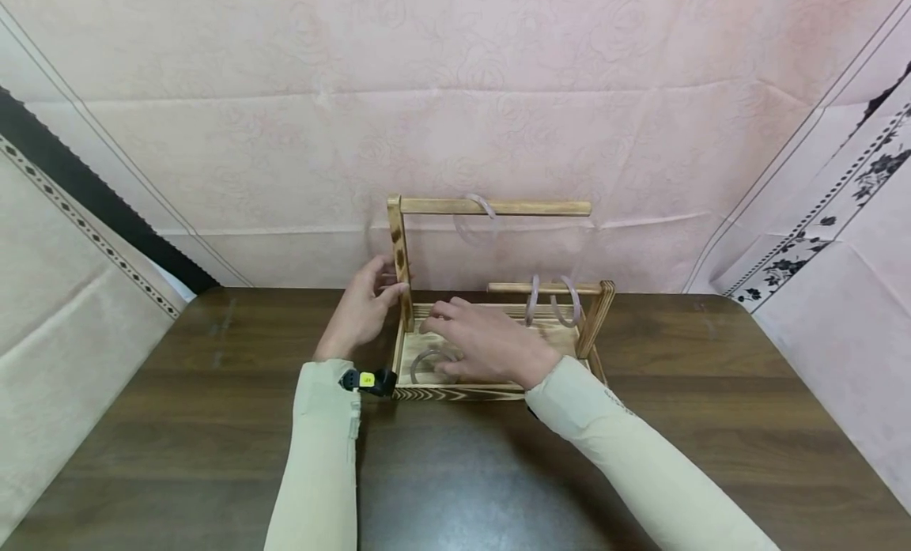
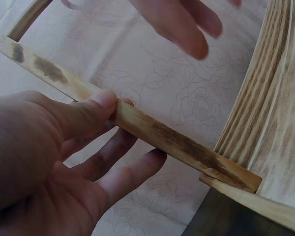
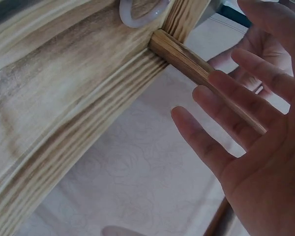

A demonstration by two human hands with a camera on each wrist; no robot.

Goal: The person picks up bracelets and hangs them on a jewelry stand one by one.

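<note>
A wooden stand has a shallow tray (image 1: pixel 455 394), a tall left post (image 1: pixel 396 239) and an upper bar (image 1: pixel 427 207). My left hand (image 1: pixel 359 310) holds that post between thumb and fingers, as the left wrist view shows close up. Over the tray hovers my right hand (image 1: pixel 491 341), fingers spread and nothing in them; in the right wrist view its fingertips are near the post. One pale translucent ring (image 1: pixel 485 206) hangs on the upper bar. Inside the tray, another ring (image 1: pixel 415 367) lies partly hidden by my right hand.
On the right, a shorter post (image 1: pixel 596 318) carries a lower bar (image 1: pixel 508 288) with two rings, a left ring (image 1: pixel 531 302) and a right ring (image 1: pixel 576 304). The stand rests on a dark wooden table (image 1: pixel 235 393), close to the pink cloth backdrop (image 1: pixel 320 164).
</note>
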